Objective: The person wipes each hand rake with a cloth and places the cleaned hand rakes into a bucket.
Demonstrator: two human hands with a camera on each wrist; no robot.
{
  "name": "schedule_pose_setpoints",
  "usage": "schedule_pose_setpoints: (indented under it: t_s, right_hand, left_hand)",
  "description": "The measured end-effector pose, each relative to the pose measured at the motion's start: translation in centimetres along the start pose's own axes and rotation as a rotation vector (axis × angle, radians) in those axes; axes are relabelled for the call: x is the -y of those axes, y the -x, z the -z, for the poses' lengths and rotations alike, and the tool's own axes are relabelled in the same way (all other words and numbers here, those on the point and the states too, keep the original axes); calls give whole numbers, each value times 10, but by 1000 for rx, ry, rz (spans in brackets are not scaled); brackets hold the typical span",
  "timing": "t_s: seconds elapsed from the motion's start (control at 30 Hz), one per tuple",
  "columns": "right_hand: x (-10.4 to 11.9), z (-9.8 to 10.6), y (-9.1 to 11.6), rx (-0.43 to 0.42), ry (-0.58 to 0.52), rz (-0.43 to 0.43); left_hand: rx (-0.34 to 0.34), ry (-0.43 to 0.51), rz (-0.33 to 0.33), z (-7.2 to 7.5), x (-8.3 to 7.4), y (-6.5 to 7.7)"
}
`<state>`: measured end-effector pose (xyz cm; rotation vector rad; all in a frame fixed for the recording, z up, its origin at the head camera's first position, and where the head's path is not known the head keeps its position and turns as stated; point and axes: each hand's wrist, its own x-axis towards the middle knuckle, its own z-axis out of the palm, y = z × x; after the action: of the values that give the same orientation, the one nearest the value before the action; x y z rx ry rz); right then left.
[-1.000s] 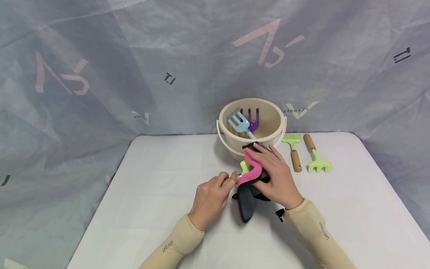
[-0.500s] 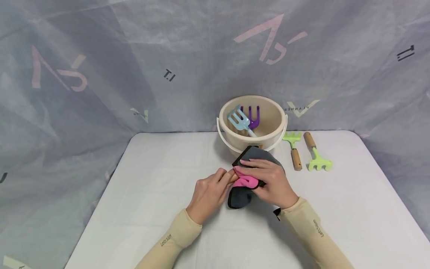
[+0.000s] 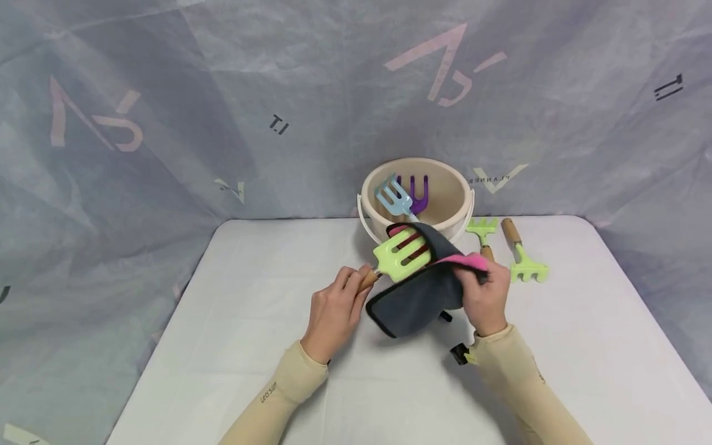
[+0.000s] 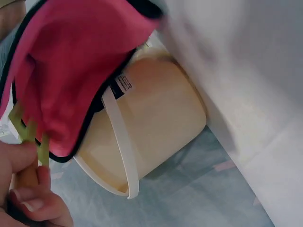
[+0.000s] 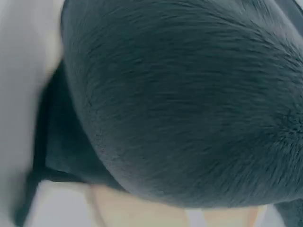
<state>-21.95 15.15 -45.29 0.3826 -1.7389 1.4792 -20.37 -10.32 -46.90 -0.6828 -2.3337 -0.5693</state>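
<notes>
My left hand (image 3: 336, 309) grips the wooden handle of a light green hand fork (image 3: 402, 256), its tines pointing right over a cloth. That cloth (image 3: 419, 300) is dark grey on one face and pink on the other, with black edging. The right hand (image 3: 486, 296) pinches its right side, where a pink fold shows. In the left wrist view the cloth's pink face (image 4: 71, 71) hangs close behind the fork's tines. Dark grey plush fills most of the right wrist view and hides the right fingers there.
Behind the cloth stands a beige bucket (image 3: 378, 222) with a white handle, holding a light blue fork (image 3: 396, 198) and a purple fork (image 3: 421, 196). Two light green rakes, a nearer-bucket rake (image 3: 483, 227) and a right-hand rake (image 3: 528, 271), lie on the white table (image 3: 250, 296).
The cloth was wrapped around the fork, pink side against it, and has opened out, exposing the green head. My right hand has moved right with the cloth; the left shifted slightly left.
</notes>
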Motion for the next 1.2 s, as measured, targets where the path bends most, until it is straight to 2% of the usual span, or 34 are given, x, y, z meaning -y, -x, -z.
schedule_pose_setpoints:
  t_s: [0.1,0.2,0.27,0.33,0.47,0.53,0.6,0.7,0.77,0.83,0.9,1.0,1.07,1.13,1.2]
  right_hand:
    - [1,1,-5,-136,-168,-199]
    - [2,0,-8,-152,-425,-327]
    - [5,-1,-8,-74,-574,-384]
    - [8,-4,-7,36,-671,-412]
    - [17,-12,-1,261,-760,-397]
    - [21,-14,2,334,-705,-356]
    - [23,-15,2,361,-573,-283]
    - [21,-10,-2,334,-197,-116]
    - [18,-3,-7,293,55,-10]
    - [15,5,-12,277,278,58]
    - [12,13,-17,271,480,86]
    - [10,24,-22,299,765,45]
    - [10,32,-25,359,885,-15]
    - [12,39,-29,479,866,-123]
    - [15,46,-33,621,724,-266]
  left_hand:
    - [-36,36,57,1,0,0]
    - [-62,87,109,2,-2,-1]
    - [-60,136,135,2,-4,-1]
    - [-42,209,160,2,-6,0]
    - [42,462,219,0,-11,1]
    - [96,615,252,1,-14,0]
    - [145,750,279,2,-17,-1]
    - [191,880,308,10,-24,-5]
    - [209,917,315,18,-31,-9]
    - [216,932,315,25,-36,-12]
    - [224,938,318,29,-39,-14]
    - [235,948,330,29,-39,-14]
    - [243,958,341,26,-38,-12]
    - [254,977,355,18,-34,-8]
    - [266,1003,361,10,-30,-4]
